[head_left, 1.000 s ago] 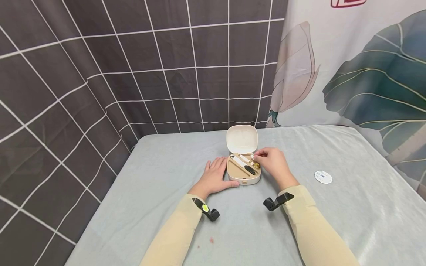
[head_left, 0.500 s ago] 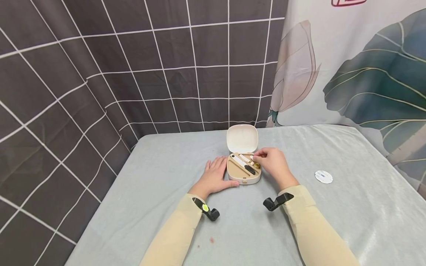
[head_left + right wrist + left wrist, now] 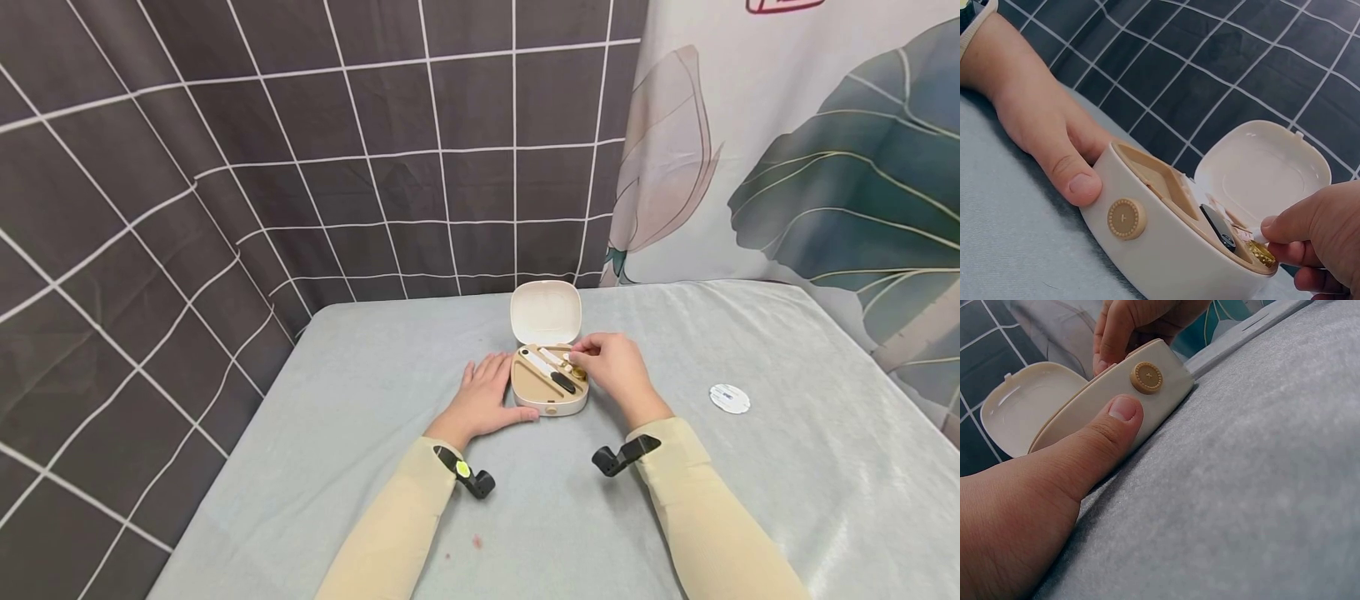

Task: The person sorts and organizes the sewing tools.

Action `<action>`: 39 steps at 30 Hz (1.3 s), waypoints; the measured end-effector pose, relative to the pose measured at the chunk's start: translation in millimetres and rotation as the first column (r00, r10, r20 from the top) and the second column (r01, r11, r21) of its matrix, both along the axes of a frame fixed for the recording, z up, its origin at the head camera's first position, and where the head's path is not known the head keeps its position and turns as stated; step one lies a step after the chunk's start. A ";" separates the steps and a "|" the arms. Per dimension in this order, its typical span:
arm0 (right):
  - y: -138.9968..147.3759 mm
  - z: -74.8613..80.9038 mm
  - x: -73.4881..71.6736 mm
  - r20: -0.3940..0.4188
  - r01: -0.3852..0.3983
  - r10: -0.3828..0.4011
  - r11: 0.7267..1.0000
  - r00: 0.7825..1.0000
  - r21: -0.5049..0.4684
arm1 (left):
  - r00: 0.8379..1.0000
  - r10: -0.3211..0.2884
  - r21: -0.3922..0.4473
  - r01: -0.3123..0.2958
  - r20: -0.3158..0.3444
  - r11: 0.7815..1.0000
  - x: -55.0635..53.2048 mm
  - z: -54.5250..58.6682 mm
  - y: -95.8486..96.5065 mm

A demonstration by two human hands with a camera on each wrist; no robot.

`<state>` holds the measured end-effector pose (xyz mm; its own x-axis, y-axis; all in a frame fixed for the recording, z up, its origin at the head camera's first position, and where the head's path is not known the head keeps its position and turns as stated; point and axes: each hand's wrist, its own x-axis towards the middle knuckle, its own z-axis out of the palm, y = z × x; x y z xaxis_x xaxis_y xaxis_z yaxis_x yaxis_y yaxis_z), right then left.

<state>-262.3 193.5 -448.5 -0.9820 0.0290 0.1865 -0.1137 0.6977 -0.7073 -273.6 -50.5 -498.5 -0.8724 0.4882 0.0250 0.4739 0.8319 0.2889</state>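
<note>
A small white case (image 3: 531, 408) with a tan tray (image 3: 531, 385) lies open on the table, its lid (image 3: 546, 312) standing up behind. A tan button-shaped knob (image 3: 1127, 219) sits on its front. My left hand (image 3: 480, 400) rests against the left side, fingers extended, thumb (image 3: 1124, 409) touching the front wall. At the tray's right end, my right hand (image 3: 1325, 228) pinches a small white piece (image 3: 1259, 235), mostly hidden by thumb and finger. Just below it is a gold ring-like item (image 3: 1262, 253). A white tool (image 3: 537, 362) with a black end (image 3: 1217, 226) lies diagonally in the tray.
A round white disc (image 3: 729, 399) with printing lies to the right on the grey cloth-covered table (image 3: 360, 400). A dark grid-patterned curtain (image 3: 397, 192) hangs behind and to the left; a leaf-patterned white one (image 3: 690, 242) hangs at the right.
</note>
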 end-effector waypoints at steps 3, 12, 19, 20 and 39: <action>0.2 -0.4 -0.3 0.002 -0.002 0.002 1.000 1.000 0.006 | 1.000 -0.001 0.003 0.001 -0.001 1.000 0.6 0.6 -0.1; 0.3 -0.7 -1.0 -0.005 -0.010 0.010 1.000 1.000 0.014 | 1.000 0.007 -0.007 -0.007 0.005 1.000 1.5 2.6 -0.7; 10.1 -0.8 -2.5 -0.059 -0.007 0.007 1.000 0.998 -0.006 | 1.000 -0.001 0.010 0.001 0.003 1.000 1.2 1.5 -1.2; 13.1 -1.0 -2.5 -0.073 -0.008 0.008 1.000 0.997 -0.007 | 1.000 -0.002 0.010 0.002 0.003 1.000 1.1 1.2 -1.1; 121.2 -19.8 25.3 -0.205 -0.086 0.115 0.986 0.972 0.146 | 1.000 -0.010 0.008 0.010 0.002 1.000 2.0 1.3 -2.0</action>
<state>-237.1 314.7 -468.4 -0.9160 -0.1074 0.3865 -0.3254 0.7623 -0.5595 -271.6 -52.5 -497.2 -0.8676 0.4965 0.0267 0.4812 0.8250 0.2963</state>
